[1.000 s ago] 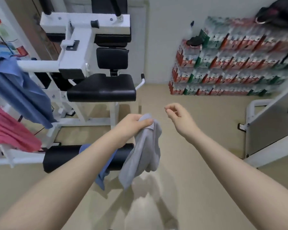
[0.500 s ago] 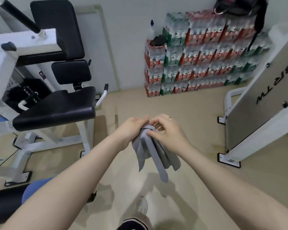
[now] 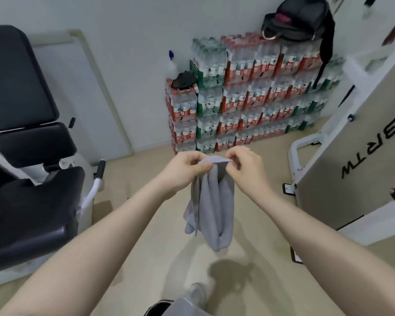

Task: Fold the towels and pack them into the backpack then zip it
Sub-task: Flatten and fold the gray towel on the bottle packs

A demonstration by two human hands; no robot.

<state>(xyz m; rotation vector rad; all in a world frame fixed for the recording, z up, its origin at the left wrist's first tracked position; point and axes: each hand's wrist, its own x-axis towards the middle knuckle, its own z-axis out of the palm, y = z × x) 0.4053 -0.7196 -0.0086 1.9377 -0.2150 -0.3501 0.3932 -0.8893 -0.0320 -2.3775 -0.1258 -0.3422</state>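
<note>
In the head view, the only view there was, the soft grey cloth towel hung in the air at the middle of the frame, above the beige floor and touching nothing but the hands. The left hand pinched the top edge of the towel with curled fingers on its left side, and the right hand, with a thin ring on one finger, pinched the same edge on its right side; both hands were closed on the cloth and stood near each other. Between them a short piece of the edge ran almost level from left to right. The rest of the towel fell straight down from the fingers in loose bunched folds, so its long axis was vertical, and its lower end reached toward the lower middle of the frame. I judged that the fold was only starting, because the cloth was still bunched and not spread flat. Both hands were at the same distance from the towel, so neither was nearer. The black fabric backpack sat at the upper right of the frame on top of the stacked packs of water bottles, well apart from the hands and higher; its opening seemed to gape, with something dark pink inside. A black padded gym machine seat filled the left side.
</note>
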